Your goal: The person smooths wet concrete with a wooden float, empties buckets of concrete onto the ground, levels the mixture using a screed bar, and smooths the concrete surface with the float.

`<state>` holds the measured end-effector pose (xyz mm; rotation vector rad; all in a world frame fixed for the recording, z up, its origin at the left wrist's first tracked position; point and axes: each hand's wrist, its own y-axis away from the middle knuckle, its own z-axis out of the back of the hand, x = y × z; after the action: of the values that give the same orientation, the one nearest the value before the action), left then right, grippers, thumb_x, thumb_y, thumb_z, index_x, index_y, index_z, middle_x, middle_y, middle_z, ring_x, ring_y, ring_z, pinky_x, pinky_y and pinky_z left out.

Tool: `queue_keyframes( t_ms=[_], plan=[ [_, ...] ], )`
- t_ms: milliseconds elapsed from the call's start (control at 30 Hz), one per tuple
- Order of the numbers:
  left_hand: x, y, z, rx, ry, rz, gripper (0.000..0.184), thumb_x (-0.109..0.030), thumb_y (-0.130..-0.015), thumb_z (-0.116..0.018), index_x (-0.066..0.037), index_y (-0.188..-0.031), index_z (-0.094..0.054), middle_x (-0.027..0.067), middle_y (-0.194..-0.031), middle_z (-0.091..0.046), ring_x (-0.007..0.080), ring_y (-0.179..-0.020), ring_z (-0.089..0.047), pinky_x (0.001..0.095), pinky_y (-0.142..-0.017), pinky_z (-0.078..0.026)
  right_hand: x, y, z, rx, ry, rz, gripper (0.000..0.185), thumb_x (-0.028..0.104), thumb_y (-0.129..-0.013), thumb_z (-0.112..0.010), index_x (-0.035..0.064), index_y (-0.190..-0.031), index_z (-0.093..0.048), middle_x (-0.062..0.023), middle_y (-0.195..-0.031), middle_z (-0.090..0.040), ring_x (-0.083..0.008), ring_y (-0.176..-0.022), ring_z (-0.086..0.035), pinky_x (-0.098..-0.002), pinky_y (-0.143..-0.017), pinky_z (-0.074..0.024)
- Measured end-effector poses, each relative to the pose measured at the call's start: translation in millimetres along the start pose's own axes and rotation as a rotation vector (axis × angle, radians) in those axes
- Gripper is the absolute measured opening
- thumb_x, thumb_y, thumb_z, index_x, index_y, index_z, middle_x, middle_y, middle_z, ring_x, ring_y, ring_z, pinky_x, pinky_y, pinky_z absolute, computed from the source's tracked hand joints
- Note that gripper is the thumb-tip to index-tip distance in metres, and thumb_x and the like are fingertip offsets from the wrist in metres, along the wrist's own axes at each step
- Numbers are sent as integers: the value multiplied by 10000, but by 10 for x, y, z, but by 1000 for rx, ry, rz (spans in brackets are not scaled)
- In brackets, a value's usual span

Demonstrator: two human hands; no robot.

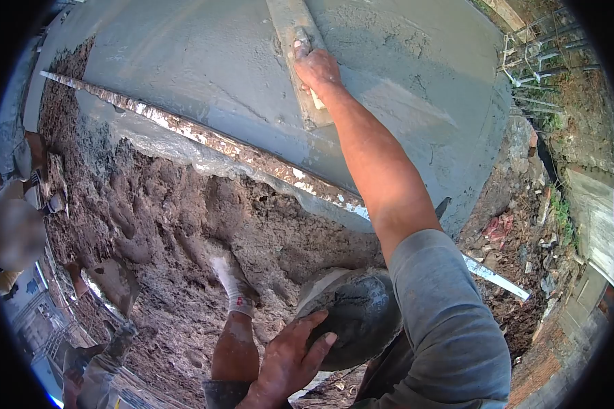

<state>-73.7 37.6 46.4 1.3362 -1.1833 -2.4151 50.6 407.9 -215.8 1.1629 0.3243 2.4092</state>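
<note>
My right hand is wrapped round the handle of a long cement-coated float. The float's flat blade rests on smooth wet grey concrete, my arm stretched forward over it. Low in the middle, my left hand is at the near left side of a bucket with grey cement mix in it. Its thumb and forefinger are apart over the rim; whether they press on it I cannot tell. The other fingers are partly hidden.
A long cement-splashed wooden board lies along the concrete's near edge; its white end juts out right. Trodden brown mud surrounds my socked foot. Rubble and a metal frame lie right. Another person is at lower left.
</note>
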Motion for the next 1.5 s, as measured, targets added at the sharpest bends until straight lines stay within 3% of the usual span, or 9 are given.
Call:
queue_keyframes(
  t_ms=[133,267,333,700,967,1167,1300,1400,1500],
  plan=[
    [18,-11,-6,-20,12,8,392,-259,-896,-637,-6,-1188,-565,210,-1114,-631,363,-1035,-622,409,-887,-497,-200,-106,597,20,-126,-195,493,419,-936,-480,-40,-1054,-614,-186,-917,-689,-276,-704,-698,-372,-687,-567],
    [-11,-21,-67,-6,39,4,381,-245,-892,-648,0,-1173,-571,208,-1113,-636,352,-1038,-627,406,-887,-499,-832,-268,1237,-140,-373,-313,345,285,-927,-523,-39,-1042,-536,-141,-767,-603,-219,-511,-587,-368,-432,-512],
    [-18,-22,-114,9,36,-9,377,-244,-896,-643,7,-1168,-572,208,-1111,-638,353,-1039,-628,404,-885,-501,-1156,-191,1565,-229,-493,-404,332,292,-932,-510,-27,-1021,-541,-133,-745,-573,-212,-494,-553,-367,-411,-500],
    [-45,9,-9,35,72,43,383,-254,-904,-640,21,-1165,-581,201,-1104,-650,315,-1054,-634,378,-893,-499,-2184,265,2481,-445,-1095,-561,516,577,-942,-426,70,-901,-510,-80,-667,-485,-224,-509,-480,-418,-490,-476],
    [-93,-8,31,44,58,90,414,-265,-902,-650,46,-1168,-585,188,-1109,-656,279,-1061,-637,354,-915,-491,-1649,129,1722,-137,-927,-398,543,586,-933,-447,48,-898,-517,-81,-643,-502,-220,-473,-489,-387,-445,-474],
    [-57,-40,-157,60,63,23,397,-262,-901,-639,14,-1180,-580,205,-1112,-645,319,-1064,-631,382,-881,-509,-838,622,1079,113,-377,-123,525,497,-940,-514,-26,-897,-532,-107,-647,-544,-185,-453,-517,-343,-398,-456],
    [-64,-56,-241,39,59,98,391,-264,-903,-637,17,-1169,-584,210,-1106,-645,317,-1053,-635,386,-889,-505,-212,222,800,44,-565,-99,453,384,-951,-522,-67,-919,-541,-140,-699,-599,-214,-505,-601,-351,-458,-525],
    [-28,-59,-296,29,31,66,390,-263,-903,-638,18,-1167,-582,211,-1101,-645,320,-1040,-639,387,-883,-507,-314,-378,642,-173,-286,-13,398,311,-944,-521,-86,-964,-547,-190,-814,-642,-235,-592,-666,-342,-513,-557],
    [-42,-50,-342,35,43,39,390,-260,-903,-637,18,-1171,-578,210,-1104,-642,322,-1040,-637,388,-875,-509,-604,-292,978,-199,-147,-153,500,372,-927,-474,-102,-1052,-576,-267,-1084,-629,-367,-1024,-628,-409,-922,-484]
  ],
)
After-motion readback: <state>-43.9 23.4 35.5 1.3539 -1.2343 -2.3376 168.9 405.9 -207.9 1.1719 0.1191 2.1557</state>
